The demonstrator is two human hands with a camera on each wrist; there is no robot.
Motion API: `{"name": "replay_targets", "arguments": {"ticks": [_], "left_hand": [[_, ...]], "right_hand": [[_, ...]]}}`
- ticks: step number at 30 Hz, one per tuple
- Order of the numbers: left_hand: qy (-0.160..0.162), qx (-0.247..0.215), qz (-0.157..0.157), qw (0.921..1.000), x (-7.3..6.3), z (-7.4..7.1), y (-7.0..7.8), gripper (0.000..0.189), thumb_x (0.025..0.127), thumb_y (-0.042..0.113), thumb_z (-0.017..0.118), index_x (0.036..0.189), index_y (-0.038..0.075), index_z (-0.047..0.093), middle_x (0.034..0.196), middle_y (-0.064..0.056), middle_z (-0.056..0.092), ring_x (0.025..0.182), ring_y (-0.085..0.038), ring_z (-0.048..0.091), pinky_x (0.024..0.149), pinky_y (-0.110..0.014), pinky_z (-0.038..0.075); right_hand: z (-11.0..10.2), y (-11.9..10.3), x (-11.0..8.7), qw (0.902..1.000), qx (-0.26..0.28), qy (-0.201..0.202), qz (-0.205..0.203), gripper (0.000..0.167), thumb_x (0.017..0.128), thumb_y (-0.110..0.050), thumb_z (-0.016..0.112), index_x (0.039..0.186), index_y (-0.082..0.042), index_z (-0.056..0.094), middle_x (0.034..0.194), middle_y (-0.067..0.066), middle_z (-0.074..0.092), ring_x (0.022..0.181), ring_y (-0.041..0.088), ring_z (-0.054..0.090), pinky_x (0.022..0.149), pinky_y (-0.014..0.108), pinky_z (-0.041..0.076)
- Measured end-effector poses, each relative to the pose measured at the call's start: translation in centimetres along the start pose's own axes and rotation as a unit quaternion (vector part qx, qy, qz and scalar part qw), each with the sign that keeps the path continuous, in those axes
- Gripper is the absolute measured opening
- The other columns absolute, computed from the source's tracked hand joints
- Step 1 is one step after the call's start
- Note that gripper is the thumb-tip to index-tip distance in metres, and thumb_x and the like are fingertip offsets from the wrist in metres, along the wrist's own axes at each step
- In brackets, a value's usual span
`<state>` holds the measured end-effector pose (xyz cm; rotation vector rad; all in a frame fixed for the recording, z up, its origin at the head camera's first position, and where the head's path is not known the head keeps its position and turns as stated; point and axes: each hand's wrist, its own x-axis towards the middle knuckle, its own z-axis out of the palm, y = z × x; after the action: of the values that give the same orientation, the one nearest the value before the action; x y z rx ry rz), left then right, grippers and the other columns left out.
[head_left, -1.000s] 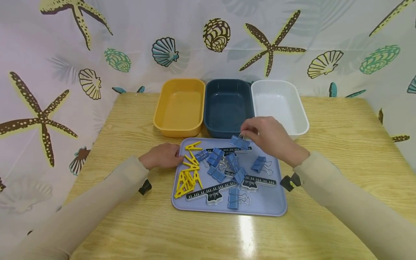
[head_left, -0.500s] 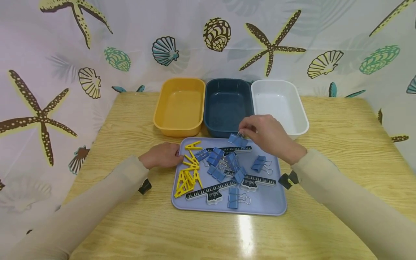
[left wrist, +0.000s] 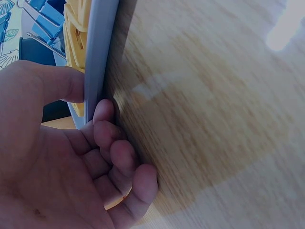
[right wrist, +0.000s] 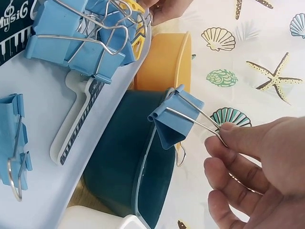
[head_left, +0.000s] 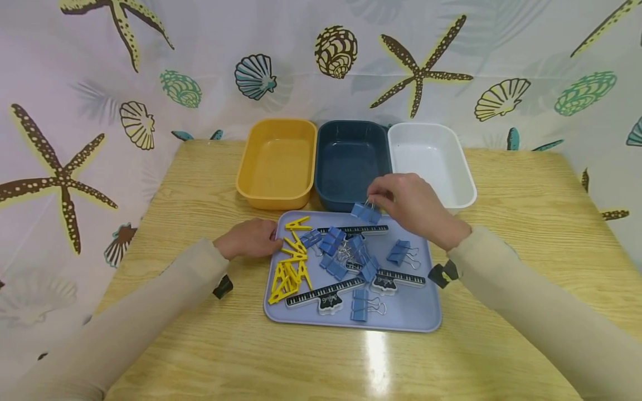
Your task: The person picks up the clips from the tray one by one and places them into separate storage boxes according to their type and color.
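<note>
My right hand (head_left: pixel 413 206) pinches a blue binder clip (right wrist: pixel 177 117) by a wire handle, between thumb and fingertips. The clip hangs over the far edge of the lavender tray (head_left: pixel 406 314), close to the navy bin (head_left: pixel 353 201). At the tray's left side my left hand (head_left: pixel 249 238) grips the rim, thumb over it and curled fingers against its outer side. Several yellow clothespins (head_left: pixel 286 281) lie on the tray's left part. More blue binder clips (head_left: pixel 333 240) are heaped in the middle, among black-and-white piano-key clips (head_left: pixel 326 293).
Behind the tray stand three bins side by side: a yellow bin (head_left: pixel 276 201), the navy one and a white bin (head_left: pixel 468 192). A wooden table (head_left: pixel 521 206) carries everything. A curtain (head_left: pixel 301 33) with shell and starfish prints hangs behind.
My right hand has shifted slightly left and toward the navy bin with the binder clip. My left hand has stayed on the tray's rim.
</note>
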<state>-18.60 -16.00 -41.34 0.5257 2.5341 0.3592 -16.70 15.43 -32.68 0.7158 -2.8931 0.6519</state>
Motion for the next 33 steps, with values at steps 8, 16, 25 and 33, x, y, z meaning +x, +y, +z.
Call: {"name": "replay_targets", "arguments": {"ticks": [8,16,25,33], "left_hand": [[0.003,0.005,-0.001,1.0,-0.1,-0.1,0.1,0.024,0.091,0.03,0.052,0.073,0.014,0.048,0.065,0.001,0.045,0.061,-0.015,0.048,0.056,-0.026,0.035],[0.0,0.01,-0.002,0.9999,0.0,0.0,0.0,0.024,0.092,0.033,0.052,0.076,0.014,0.049,0.067,0.0,0.046,0.063,-0.015,0.049,0.057,-0.027,0.035],[-0.005,0.004,-0.005,1.0,-0.1,-0.1,0.1,0.024,0.092,0.033,0.052,0.077,0.014,0.05,0.068,0.0,0.047,0.063,-0.015,0.049,0.057,-0.027,0.035],[0.0,0.007,-0.002,1.0,-0.1,0.0,0.0,0.024,0.093,0.032,0.052,0.078,0.013,0.051,0.07,-0.001,0.048,0.066,-0.016,0.05,0.058,-0.028,0.036]], "right_hand": [[-0.1,0.0,0.2,1.0,0.002,0.003,-0.001,0.011,0.087,-0.013,0.071,0.096,-0.008,0.072,0.085,0.004,0.07,0.071,0.017,0.058,0.069,0.031,0.051],[-0.1,0.0,0.5,0.9999,-0.005,0.006,-0.01,0.01,0.089,-0.013,0.068,0.097,-0.008,0.072,0.089,0.005,0.072,0.074,0.017,0.061,0.072,0.034,0.053],[-0.1,0.1,0.9,0.9997,-0.006,0.009,-0.023,0.011,0.091,-0.012,0.066,0.099,-0.006,0.071,0.092,0.007,0.072,0.079,0.019,0.064,0.077,0.037,0.054],[0.0,0.2,1.3,0.9995,-0.012,0.014,-0.025,0.011,0.091,-0.012,0.066,0.098,-0.007,0.071,0.091,0.006,0.072,0.077,0.018,0.062,0.076,0.035,0.054]]}}
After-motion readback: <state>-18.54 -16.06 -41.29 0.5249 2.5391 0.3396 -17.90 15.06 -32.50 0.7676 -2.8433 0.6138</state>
